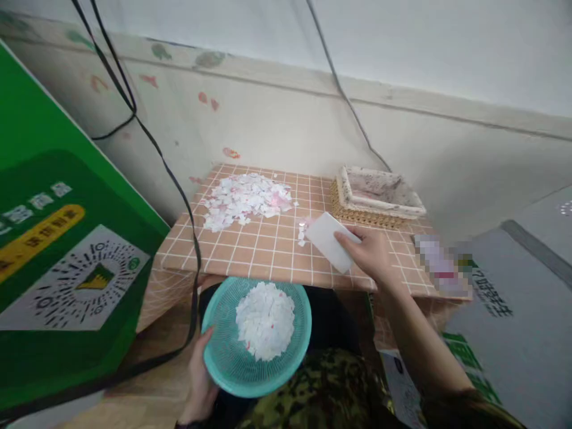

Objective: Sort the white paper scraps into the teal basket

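My left hand grips the rim of a round teal plastic basket below the table's front edge. Inside the basket lies a heap of small white paper scraps with a few red bits. Over the right half of the table, my right hand pinches a flat white card, tilted, thumb on top. A few loose scraps lie just left of the card. Farther back on the left is a wide pile of torn white paper, some pieces pinkish.
A brown checked cloth covers the table. A lined wicker basket stands at the back right. Black straps hang across the left side, near a green printed panel. Grey boxes stand at right.
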Motion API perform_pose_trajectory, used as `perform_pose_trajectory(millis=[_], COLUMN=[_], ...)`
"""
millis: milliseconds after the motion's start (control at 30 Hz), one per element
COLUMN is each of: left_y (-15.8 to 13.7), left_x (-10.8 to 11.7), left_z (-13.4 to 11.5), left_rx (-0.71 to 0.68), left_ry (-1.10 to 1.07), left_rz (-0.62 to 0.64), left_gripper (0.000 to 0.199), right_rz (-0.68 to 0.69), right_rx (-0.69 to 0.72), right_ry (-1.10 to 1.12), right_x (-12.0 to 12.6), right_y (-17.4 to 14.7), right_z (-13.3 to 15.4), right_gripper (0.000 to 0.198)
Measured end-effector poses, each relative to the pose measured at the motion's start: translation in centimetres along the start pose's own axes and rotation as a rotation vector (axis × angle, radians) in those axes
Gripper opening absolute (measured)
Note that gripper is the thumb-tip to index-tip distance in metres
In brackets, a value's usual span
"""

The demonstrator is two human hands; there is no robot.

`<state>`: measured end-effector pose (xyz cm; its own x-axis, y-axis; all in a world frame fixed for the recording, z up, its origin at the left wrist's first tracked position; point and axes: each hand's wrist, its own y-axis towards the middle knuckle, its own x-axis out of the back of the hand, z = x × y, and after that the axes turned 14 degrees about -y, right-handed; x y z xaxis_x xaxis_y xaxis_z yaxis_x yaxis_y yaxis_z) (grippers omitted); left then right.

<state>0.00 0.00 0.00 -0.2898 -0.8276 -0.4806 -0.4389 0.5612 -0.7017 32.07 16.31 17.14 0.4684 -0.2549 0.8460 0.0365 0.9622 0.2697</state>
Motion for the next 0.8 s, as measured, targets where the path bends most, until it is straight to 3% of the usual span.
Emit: perform_pose_trajectory(millis=[367,533,700,800], left_y=[-0.8,-0.7,-0.7,-0.6], left_x=[-0.5,-0.6,-0.6,-0.5], left_z=[-0.2,-0.2,-0.3,-0.3], left_rx=[0.025,0.007,0.037,0.029], left_ry=[0.033,0.021,-0.002,-0.01], left_rz=[0.028,0.001,0.05,0.06], left_gripper=[0.012,0.011,0.011,0.012], right_rz=[0.058,0.017,0.108,0.051], right_rx=[0.029,0.016,0.079,0.025], right_ry=[0.006,-0.021,0.021,0.038], right_x=[-0.3,0.2,0.0,0.4], right_y=[1.0,1.4,1.5,1.4], right_z=[1.8,2.9,3.4,2.7], right_gripper=[0.03,0.026,0.028,0.031])
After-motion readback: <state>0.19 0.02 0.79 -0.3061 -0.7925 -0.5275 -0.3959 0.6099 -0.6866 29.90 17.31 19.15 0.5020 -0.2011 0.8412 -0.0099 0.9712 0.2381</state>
